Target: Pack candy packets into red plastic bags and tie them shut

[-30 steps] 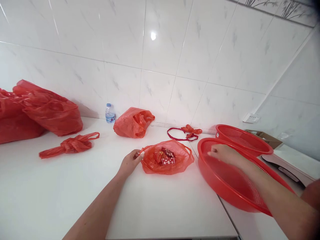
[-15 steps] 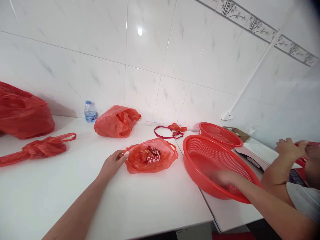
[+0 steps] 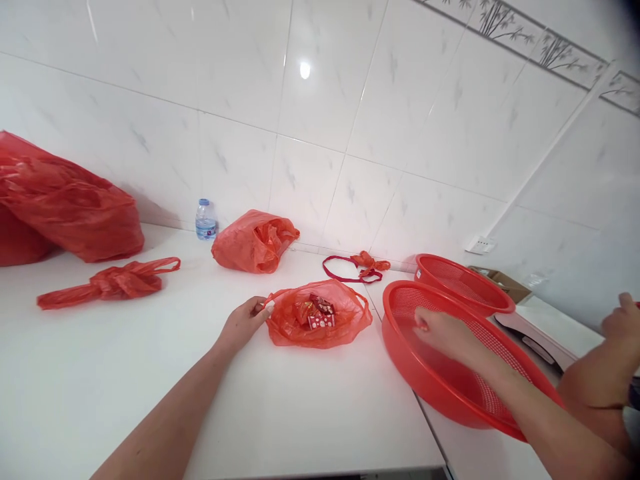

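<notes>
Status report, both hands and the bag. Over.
Left hand gripping open red bag by its left edge. Right hand at large red basket, grip unclear. Wrapped packets inside bag.

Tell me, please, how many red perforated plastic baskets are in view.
2. The larger perforated basket is at the front right, with the right hand over it; the smaller basket is just behind it. Any nested underneath would be hidden.

Glossy, crinkled thin plastic bag (image 3: 350, 331).
</notes>
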Action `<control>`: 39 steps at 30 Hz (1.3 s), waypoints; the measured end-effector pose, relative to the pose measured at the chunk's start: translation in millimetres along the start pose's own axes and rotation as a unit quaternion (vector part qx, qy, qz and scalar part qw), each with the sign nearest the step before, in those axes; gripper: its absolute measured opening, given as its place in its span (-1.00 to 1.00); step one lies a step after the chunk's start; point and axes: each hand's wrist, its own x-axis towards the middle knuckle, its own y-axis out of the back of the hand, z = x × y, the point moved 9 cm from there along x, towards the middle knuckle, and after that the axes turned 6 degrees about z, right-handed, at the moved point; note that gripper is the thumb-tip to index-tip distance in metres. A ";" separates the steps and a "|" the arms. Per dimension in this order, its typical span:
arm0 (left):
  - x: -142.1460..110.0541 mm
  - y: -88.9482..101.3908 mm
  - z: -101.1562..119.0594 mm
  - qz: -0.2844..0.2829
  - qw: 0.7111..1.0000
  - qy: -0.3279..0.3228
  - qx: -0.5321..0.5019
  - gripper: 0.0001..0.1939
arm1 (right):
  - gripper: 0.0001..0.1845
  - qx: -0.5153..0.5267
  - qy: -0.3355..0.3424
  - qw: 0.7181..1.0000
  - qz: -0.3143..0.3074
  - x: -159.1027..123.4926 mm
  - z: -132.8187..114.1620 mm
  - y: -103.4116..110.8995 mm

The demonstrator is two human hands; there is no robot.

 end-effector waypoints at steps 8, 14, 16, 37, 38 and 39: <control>0.6 -0.3 -2.8 0.003 1.000 0.007 -0.004 -0.55 | -0.83 0.081 0.112 0.990 0.022 4.7 -131.7 -11.9; 0.6 0.7 -1.6 0.008 1.000 -0.002 -0.006 -0.56 | -0.86 0.096 0.131 0.985 -0.059 14.8 -166.0 -90.5; 0.7 0.3 -2.4 0.007 1.000 0.000 -0.009 -0.56 | -0.83 0.098 0.118 0.985 -0.078 20.3 -156.7 -106.0; -6.9 -17.7 -3.7 -0.021 1.000 0.002 0.011 -0.41 | -0.63 0.275 -0.114 0.951 -0.082 1.0 -61.1 -187.9; -6.2 -20.5 -4.2 -0.020 1.000 0.012 -0.006 -0.45 | -0.67 0.313 -0.107 0.940 -0.079 1.0 -64.7 -188.4; -4.4 -22.5 -3.2 -0.018 0.999 0.017 -0.031 -0.50 | -0.71 0.351 -0.104 0.927 -0.076 2.1 -67.7 -187.6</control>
